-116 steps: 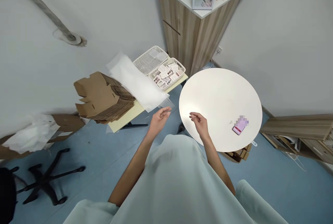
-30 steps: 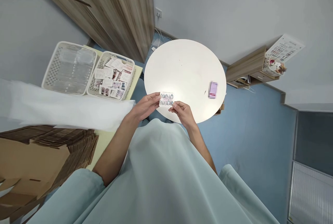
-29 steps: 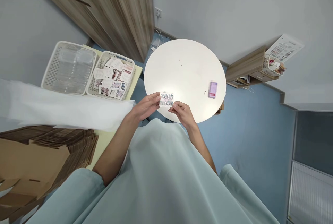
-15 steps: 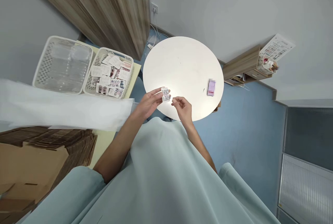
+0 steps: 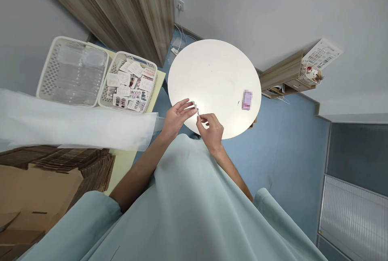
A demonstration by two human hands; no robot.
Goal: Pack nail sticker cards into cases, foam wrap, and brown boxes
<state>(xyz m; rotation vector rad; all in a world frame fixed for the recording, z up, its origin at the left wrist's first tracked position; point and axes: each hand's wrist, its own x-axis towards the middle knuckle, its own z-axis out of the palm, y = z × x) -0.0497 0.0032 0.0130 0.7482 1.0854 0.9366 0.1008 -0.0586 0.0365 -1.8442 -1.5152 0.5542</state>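
Note:
A small white card of press-on nails (image 5: 196, 108) is held over the near edge of the round white table (image 5: 212, 71). It is turned nearly edge-on, so only a thin strip of its shiny nails shows. My left hand (image 5: 177, 118) grips the card from the left between thumb and fingers. From the lower right, the thumb and forefinger of my right hand (image 5: 211, 131) pinch the card's near end. The other right fingers are curled in.
Left of me, a white basket (image 5: 104, 87) holds several nail cards (image 5: 123, 78); another holds clear plastic boxes (image 5: 80, 75). White sheeting (image 5: 91, 127) and flattened cardboard (image 5: 45, 188) lie nearer. A blurred purple item (image 5: 247, 100) rests on the table's right side. A wooden shelf unit (image 5: 285, 76) stands beyond.
The card has turned from showing its nails face-on to nearly edge-on. My right hand has moved slightly left and now pinches the card's near end.

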